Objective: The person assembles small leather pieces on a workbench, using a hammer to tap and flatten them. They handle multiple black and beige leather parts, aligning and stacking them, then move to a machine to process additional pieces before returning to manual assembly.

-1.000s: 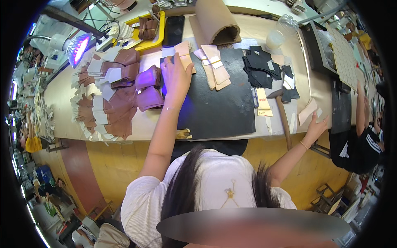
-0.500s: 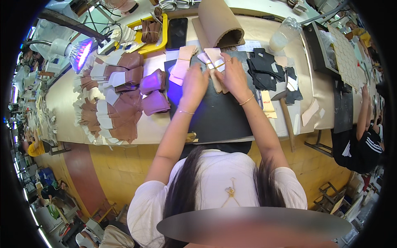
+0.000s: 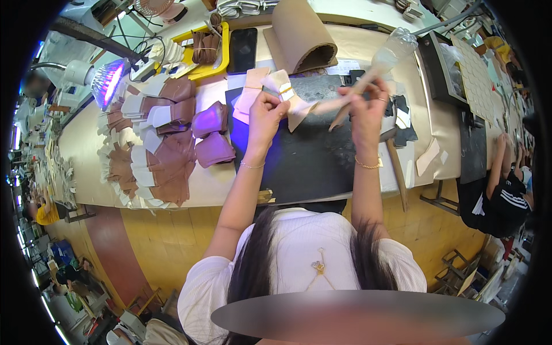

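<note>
Left hand (image 3: pixel 265 122) pinching bundle (image 3: pixel 278 80), upper centre; right hand (image 3: pixel 368 115) gripping blurred strip (image 3: pixel 333 105); separating, we judge; next needs steady left hold.

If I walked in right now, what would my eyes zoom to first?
Probably the lamp, glowing blue and purple at the upper left, just above fanned brown pieces. The bright yellow tray farther back might catch you next. In the middle, a blurred pale strip stretches from the right grip toward the left grip, over a black mat.
</note>
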Available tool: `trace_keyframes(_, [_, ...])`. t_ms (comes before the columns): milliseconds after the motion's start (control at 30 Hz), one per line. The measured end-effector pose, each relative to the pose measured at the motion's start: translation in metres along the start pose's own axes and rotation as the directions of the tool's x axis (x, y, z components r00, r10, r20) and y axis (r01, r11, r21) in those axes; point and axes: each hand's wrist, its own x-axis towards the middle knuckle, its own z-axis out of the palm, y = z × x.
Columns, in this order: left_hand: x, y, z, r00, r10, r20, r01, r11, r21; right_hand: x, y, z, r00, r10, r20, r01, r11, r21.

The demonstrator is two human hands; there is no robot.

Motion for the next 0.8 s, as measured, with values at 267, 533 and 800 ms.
trace_keyframes(267, [-0.027, 0.039, -0.013, 0.989, -0.122, 0.088, 0.146, 0.924, -0.353, 0.007, -0.043, -0.021, 0.998, 0.039, 0.051, -0.022, 0.956, -0.292])
trace_keyframes(533, [-0.07, 0.031, -0.022, 0.962, -0.208, 0.175, 0.243, 0.947, -0.211, -0.042, -0.008, 0.04, 0.819, -0.129, 0.559, 0.536, 0.52, -0.665])
trace_keyframes(800, [-0.107, 0.022, -0.024, 0.977, -0.156, 0.144, 0.131, 0.977, 0.168, -0.075, -0.012, 0.041, 0.797, 0.065, 0.6, 0.405, 0.68, -0.611])
